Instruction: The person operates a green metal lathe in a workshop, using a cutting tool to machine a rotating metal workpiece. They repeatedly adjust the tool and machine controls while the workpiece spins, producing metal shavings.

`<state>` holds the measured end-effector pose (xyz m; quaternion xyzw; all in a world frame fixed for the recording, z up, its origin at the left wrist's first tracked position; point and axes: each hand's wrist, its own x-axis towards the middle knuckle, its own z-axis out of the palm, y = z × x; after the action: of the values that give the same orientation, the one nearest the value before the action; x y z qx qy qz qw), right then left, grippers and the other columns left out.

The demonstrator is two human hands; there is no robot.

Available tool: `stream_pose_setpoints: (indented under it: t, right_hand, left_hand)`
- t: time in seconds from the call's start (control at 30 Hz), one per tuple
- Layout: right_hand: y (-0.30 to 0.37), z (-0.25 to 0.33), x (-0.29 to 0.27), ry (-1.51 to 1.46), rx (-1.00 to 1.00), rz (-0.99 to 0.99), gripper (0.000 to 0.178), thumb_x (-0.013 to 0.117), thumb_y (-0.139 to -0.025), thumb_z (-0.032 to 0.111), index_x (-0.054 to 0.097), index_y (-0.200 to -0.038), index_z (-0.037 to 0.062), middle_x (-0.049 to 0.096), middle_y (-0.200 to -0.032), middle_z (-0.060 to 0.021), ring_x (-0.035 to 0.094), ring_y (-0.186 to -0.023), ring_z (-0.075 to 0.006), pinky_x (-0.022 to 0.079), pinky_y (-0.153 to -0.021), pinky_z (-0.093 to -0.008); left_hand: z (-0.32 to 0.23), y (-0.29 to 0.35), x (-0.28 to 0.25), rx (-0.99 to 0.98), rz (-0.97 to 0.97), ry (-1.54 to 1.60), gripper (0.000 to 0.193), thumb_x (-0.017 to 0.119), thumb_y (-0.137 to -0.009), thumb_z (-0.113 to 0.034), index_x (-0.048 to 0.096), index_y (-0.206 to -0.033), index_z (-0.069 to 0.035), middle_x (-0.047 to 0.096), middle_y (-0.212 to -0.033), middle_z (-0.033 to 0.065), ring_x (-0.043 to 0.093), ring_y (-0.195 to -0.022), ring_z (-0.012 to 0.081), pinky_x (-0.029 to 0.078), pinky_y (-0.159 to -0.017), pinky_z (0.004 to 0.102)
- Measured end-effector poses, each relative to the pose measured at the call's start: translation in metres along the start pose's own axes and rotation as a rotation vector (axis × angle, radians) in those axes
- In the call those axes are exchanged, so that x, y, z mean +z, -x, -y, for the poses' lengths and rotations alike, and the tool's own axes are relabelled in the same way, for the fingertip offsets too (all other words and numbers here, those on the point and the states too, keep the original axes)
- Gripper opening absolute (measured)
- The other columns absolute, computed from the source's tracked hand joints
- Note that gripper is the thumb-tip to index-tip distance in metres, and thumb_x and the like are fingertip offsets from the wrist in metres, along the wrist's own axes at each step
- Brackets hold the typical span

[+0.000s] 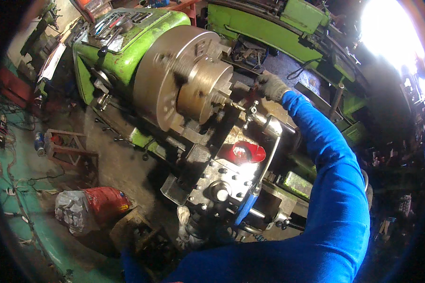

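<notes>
My right hand, in a grey work glove, reaches past the far side of a drill bit. Its fingers look curled in, and what they hold, if anything, I cannot make out. The bit sits in a drill chuck and points at a thick metal cylinder gripped in the big lathe chuck. Closer to me, a red cup-like container with something pale inside rests by the bolted tool post. My left hand does not show.
A long lever with a blue grip slants beside the tool post. The green headstock carries hand tools. A tray of metal parts lies beyond my hand. Floor left: a red-and-grey sack and a metal stand.
</notes>
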<state>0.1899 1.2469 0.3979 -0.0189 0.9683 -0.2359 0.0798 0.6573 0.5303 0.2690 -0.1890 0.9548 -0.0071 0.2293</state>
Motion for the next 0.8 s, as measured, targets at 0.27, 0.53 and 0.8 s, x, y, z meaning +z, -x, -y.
stream_pose_setpoints:
  t: [0.27, 0.53, 0.8]
  right_hand:
    - [0.073, 0.033, -0.07, -0.478, 0.095, -0.363, 0.022, 0.067, -0.096, 0.022, 0.073, -0.108, 0.0051, 0.069, -0.08, -0.0058, 0.062, -0.067, -0.0111, 0.052, -0.06, -0.0316]
    - [0.255, 0.108, -0.079, -0.478, 0.185, -0.45, 0.028, 0.071, -0.096, 0.013, 0.067, -0.121, 0.0009, 0.069, -0.093, -0.003, 0.059, -0.071, -0.0066, 0.05, -0.058, -0.0246]
    - [0.336, 0.114, 0.007, -0.511, 0.19, -0.572, 0.04, 0.075, -0.088, -0.002, 0.069, -0.127, -0.0001, 0.077, -0.104, -0.0098, 0.072, -0.093, -0.0146, 0.057, -0.086, -0.0299]
  left_hand:
    - [-0.048, -0.047, 0.033, -0.097, 0.098, 1.217, 0.032, 0.07, -0.099, -0.023, 0.069, -0.123, -0.001, 0.067, -0.106, 0.001, 0.06, -0.088, 0.0114, 0.051, -0.08, 0.0259]
    - [-0.143, -0.046, -0.039, 0.252, -0.203, 1.058, 0.036, 0.067, -0.098, -0.013, 0.065, -0.13, 0.003, 0.073, -0.122, 0.0125, 0.066, -0.114, 0.0224, 0.049, -0.102, 0.0368]
    - [-0.4, -0.045, -0.271, 1.398, -0.229, 0.661, 0.035, 0.062, -0.098, -0.027, 0.07, -0.123, -0.005, 0.075, -0.114, 0.0167, 0.07, -0.106, 0.0364, 0.056, -0.089, 0.0459]
